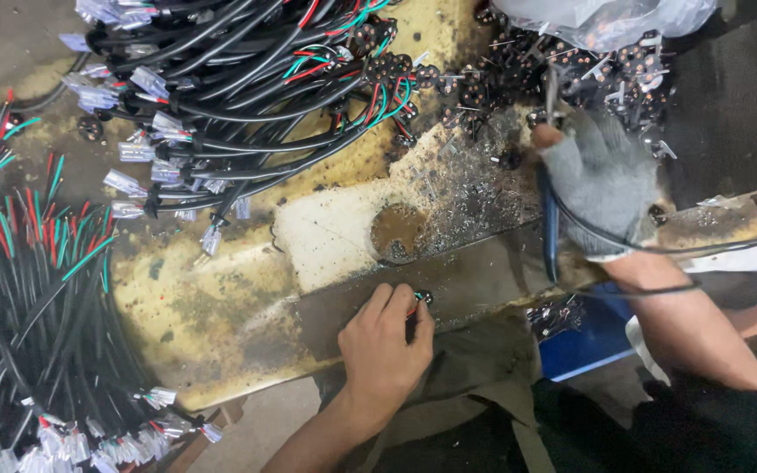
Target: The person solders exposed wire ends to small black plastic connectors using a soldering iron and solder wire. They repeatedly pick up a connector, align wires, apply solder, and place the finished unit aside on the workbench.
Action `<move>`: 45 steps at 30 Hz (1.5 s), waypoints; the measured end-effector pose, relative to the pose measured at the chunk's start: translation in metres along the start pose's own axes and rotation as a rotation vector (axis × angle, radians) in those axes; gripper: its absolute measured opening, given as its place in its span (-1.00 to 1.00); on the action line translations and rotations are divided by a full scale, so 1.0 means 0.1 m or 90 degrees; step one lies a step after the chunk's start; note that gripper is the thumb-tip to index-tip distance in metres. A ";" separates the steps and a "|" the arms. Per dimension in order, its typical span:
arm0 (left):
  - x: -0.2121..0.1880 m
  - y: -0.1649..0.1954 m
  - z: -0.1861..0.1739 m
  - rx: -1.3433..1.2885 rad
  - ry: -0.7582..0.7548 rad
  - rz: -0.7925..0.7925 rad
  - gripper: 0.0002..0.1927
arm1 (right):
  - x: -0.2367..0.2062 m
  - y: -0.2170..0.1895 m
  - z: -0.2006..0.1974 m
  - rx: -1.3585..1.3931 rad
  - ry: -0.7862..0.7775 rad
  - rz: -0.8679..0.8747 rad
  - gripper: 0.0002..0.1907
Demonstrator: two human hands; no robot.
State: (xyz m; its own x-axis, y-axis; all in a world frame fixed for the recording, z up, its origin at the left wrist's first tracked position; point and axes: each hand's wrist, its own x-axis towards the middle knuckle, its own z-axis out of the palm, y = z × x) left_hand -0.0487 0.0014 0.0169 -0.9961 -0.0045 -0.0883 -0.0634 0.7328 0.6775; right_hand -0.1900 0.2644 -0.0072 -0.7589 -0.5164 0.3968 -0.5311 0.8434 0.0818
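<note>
Stained yellow bench (221,298) carried black cable bundles (238,96) and round connectors (519,70). Left hand (387,342) pinched a small connector (420,299) at the bench's edge; gloved right hand (602,180) gripped blue-handled pliers (551,228).

Packaging, one item: clear plastic bag (611,19), top right edge of the view, crumpled, translucent whitish-grey, lying over a heap of small dark round connectors (571,66); its upper part is cut off by the frame. Labels, signs, screens: none visible.
</note>
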 end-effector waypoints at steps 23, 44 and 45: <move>0.00 0.01 0.02 0.010 0.022 0.035 -0.87 | -0.31 -0.56 -0.41 0.387 -0.272 -0.028 -0.45; -0.01 -0.04 0.13 0.025 0.038 0.045 -0.88 | -0.28 -0.99 -0.27 0.782 -0.067 0.290 -0.49; -0.01 -0.04 0.12 0.025 0.033 0.042 -0.88 | -0.37 -1.11 -0.24 0.862 -0.026 0.300 -0.51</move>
State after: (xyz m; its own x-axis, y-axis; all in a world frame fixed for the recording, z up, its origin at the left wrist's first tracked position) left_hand -0.0466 0.0064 0.0055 -0.9999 0.0093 -0.0060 0.0032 0.7585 0.6517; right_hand -0.0938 0.1930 -0.0089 -0.9597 -0.2571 0.1132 -0.1570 0.1570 -0.9750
